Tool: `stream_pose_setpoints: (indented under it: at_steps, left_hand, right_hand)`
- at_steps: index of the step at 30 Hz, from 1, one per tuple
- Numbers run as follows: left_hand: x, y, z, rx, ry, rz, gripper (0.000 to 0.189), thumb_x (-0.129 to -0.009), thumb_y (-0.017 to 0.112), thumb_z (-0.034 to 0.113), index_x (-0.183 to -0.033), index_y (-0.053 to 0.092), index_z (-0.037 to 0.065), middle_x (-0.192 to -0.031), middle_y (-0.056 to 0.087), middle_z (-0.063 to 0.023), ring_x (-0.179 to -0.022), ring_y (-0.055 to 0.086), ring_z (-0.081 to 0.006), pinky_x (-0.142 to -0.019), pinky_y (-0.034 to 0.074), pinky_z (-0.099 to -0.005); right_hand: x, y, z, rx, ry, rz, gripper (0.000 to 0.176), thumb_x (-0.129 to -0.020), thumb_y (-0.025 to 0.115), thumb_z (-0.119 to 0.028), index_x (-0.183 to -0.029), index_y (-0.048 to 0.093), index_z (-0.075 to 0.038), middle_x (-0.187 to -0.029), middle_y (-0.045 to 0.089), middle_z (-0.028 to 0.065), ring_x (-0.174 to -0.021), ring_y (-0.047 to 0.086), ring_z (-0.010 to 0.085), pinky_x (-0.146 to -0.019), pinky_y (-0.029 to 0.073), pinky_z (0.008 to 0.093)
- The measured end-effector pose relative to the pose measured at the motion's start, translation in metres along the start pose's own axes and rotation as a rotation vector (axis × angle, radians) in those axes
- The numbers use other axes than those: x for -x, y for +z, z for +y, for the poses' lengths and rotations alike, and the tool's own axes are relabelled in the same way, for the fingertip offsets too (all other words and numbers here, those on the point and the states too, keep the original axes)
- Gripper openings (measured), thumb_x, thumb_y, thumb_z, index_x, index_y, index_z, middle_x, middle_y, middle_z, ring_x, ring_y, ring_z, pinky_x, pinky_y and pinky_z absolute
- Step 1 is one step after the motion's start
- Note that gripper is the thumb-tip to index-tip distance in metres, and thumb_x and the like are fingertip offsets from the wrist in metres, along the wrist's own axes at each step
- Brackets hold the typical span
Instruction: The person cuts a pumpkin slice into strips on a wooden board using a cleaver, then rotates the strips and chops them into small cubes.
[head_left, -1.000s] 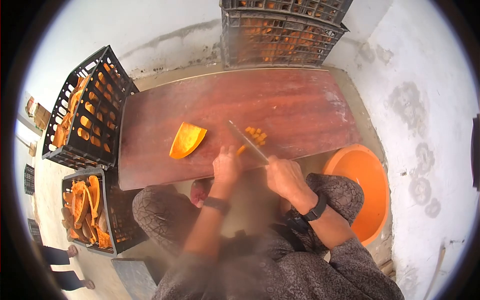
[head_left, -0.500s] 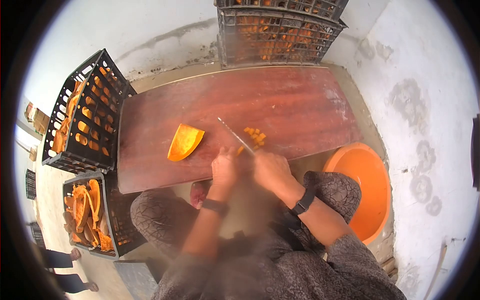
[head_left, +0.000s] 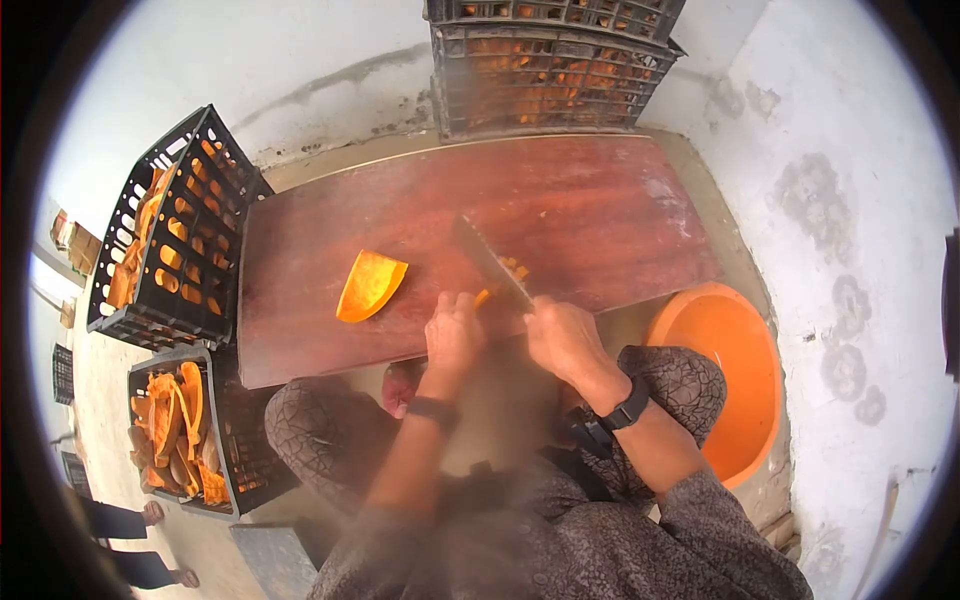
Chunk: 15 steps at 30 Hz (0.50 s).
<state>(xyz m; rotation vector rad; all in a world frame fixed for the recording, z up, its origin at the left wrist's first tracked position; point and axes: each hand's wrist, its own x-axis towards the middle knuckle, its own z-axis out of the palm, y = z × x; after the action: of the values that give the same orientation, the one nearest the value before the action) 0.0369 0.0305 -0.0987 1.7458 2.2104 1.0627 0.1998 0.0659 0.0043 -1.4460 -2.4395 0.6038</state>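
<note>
My right hand point(head_left: 565, 338) is closed round the handle of a knife point(head_left: 492, 262), whose blade points up and left over the red-brown board point(head_left: 600, 220). Small orange pumpkin cubes point(head_left: 516, 268) lie beside the blade, partly hidden by it. My left hand point(head_left: 454, 326), fingers bent together, holds a thin pumpkin strip point(head_left: 482, 298) that sticks out at its fingertips toward the blade. To the left of my left hand, a large pumpkin wedge point(head_left: 372, 285) rests on the board, touched by neither hand.
Black crates of pumpkin pieces stand at the left point(head_left: 190, 235), lower left point(head_left: 225, 440) and behind the board point(head_left: 550, 85). An orange basin point(head_left: 745, 380) sits right of my knee. Another person's feet point(head_left: 152, 513) show at lower left. A white wall point(head_left: 850, 200) bounds the right.
My right hand and the knife have shifted right, and the blade now shows broader and covers more of the cubes. My left hand has barely moved.
</note>
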Motion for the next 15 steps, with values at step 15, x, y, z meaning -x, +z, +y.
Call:
stream_pose_setpoints:
  at_steps: [15]
  left_hand:
    - [-0.003,0.003,0.0,-0.02,-0.024,-0.04,0.015,-0.082,0.055,0.006,-0.097,0.059,0.009,-0.094,0.059,-0.0179,-0.082,0.061,-0.0411,-0.07,0.051,-0.0498]
  right_hand:
    - [0.01,-0.004,-0.007,0.079,-0.003,-0.171,0.014,-0.082,0.054,-0.009,-0.085,0.062,0.002,-0.077,0.065,0.0245,-0.078,0.064,0.0424,-0.072,0.05,0.0504]
